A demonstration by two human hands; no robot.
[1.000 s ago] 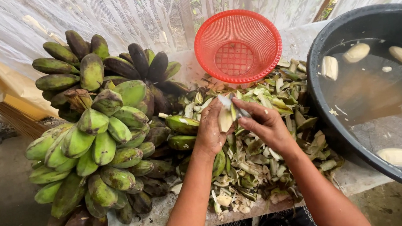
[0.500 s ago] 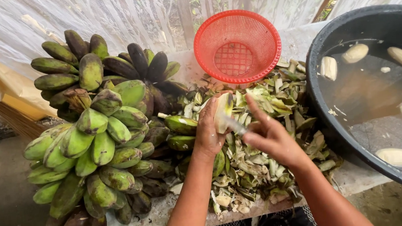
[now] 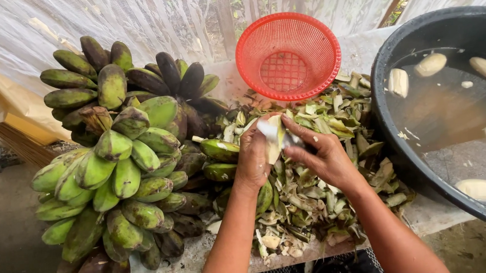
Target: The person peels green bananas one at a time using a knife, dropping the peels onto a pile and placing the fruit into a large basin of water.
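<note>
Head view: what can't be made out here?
- Tool in the right hand: hidden by its fingers; only a small sliver shows.
- Peeled banana: lower part covered by the left hand.
- Black tub: cut off by the right edge.
- Tabletop: mostly buried under the peel pile.

Right hand [image 3: 321, 156] closer against the peeled banana [image 3: 272, 137] now.

Big bunches of green bananas [image 3: 116, 165] are lying at the left of the bench [image 3: 190, 267], a red plastic basket [image 3: 287, 56] is leaning behind a heap of green peelings [image 3: 335, 122], and peeled bananas [image 3: 430, 64] are floating in the black water tub [image 3: 450, 24] at the right.
</note>
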